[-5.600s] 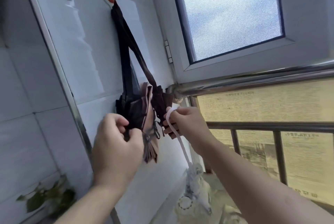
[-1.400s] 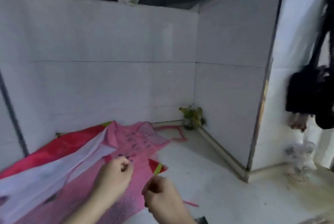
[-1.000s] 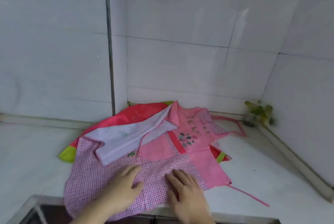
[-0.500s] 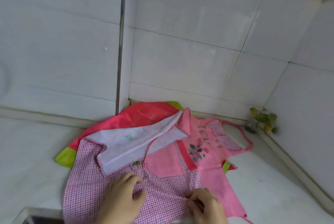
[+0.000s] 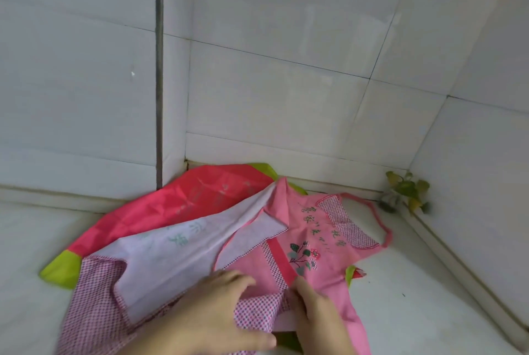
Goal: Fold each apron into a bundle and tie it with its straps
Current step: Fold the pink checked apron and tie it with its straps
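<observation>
A pink apron (image 5: 312, 237) with gingham trim and an embroidered flower lies spread on the white counter (image 5: 415, 297), one side turned over to show its pale lining. A red apron (image 5: 171, 206) with lime-green edging lies beneath it. My left hand (image 5: 211, 317) holds the gingham hem, thumb under the lifted cloth. My right hand (image 5: 317, 317) pinches the same hem fold just right of it. The pink neck strap (image 5: 378, 217) loops toward the corner.
White tiled walls (image 5: 286, 82) close in the counter behind and on the right. A small leafy sprig (image 5: 406, 191) sits in the far right corner. A dark vertical seam (image 5: 159, 68) runs down the wall at the left.
Both hands have gone from resting flat on the gingham skirt to gripping its lower hem and lifting it up over the apron. The view has tilted slightly.
</observation>
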Motion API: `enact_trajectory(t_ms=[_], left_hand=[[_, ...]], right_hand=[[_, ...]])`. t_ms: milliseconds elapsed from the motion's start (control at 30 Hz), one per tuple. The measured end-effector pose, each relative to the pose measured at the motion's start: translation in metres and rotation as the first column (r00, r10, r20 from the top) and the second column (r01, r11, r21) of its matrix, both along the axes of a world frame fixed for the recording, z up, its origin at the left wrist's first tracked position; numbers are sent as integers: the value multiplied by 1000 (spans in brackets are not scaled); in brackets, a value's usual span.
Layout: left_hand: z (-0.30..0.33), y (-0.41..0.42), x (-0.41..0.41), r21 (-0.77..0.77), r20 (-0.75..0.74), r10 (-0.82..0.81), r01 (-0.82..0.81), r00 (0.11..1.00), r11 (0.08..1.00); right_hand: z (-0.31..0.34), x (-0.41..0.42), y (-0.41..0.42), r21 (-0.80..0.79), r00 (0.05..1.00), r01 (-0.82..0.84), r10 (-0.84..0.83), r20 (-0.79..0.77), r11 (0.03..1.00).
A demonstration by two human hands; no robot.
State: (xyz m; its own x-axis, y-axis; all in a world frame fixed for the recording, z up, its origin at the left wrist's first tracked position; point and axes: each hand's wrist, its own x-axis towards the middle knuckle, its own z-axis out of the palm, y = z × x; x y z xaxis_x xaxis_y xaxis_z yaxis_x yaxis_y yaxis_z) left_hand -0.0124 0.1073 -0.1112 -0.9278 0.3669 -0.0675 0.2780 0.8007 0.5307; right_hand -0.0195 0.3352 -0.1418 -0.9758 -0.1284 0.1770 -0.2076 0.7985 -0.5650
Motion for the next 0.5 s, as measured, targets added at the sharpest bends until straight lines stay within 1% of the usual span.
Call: enact_trajectory(t_ms=[33,67,100,133,167,200,233,267,300,333,400,433,467,500], left_hand=[[7,8,6,-58,-47,0,-3,999,998],[14,14,8,-137,-129,20,-38,991,990],[22,17,4,-234,-196,62,-108,979,966],[27,13,-2,-322,-234,110,-184,966,929],[35,7,-10,-376,-254,166,-256,953,891],[44,-5,-19,-394,-274,220,-318,936,862],[54,-18,-28,-395,-317,247,-364,916,843],[65,-29,-36,-396,-363,251,-392,897,830],[81,-36,-43,-397,-382,235,-388,894,832],[97,-43,-52,-419,-361,207,-356,909,835],[143,-50,-73,-482,-298,149,-284,943,829],[171,-53,-81,-475,-327,146,-296,934,829],[204,-54,-88,-409,-425,155,-341,892,846],[234,-56,-91,-273,-582,191,-411,791,870]], right_hand=[[5,-1,1,-55,994,-17,11,-105,998],[28,1,1,7,992,-41,42,-121,999],[52,5,-2,-14,987,-125,123,-102,992],[68,-2,1,90,985,-174,175,-6,981],[82,-6,10,158,970,-244,238,58,957],[102,-10,16,312,966,-258,234,111,915],[117,-17,24,497,962,-267,255,93,826],[134,-22,32,630,968,-233,240,75,741],[151,-29,40,723,978,-193,185,92,664],[165,-39,44,780,987,-156,118,106,606],[209,-57,47,833,992,-119,39,117,541],[235,-63,49,830,997,-65,3,76,554],[266,-70,55,789,999,52,-30,-42,613],[293,-74,61,693,967,223,-67,-245,685]])
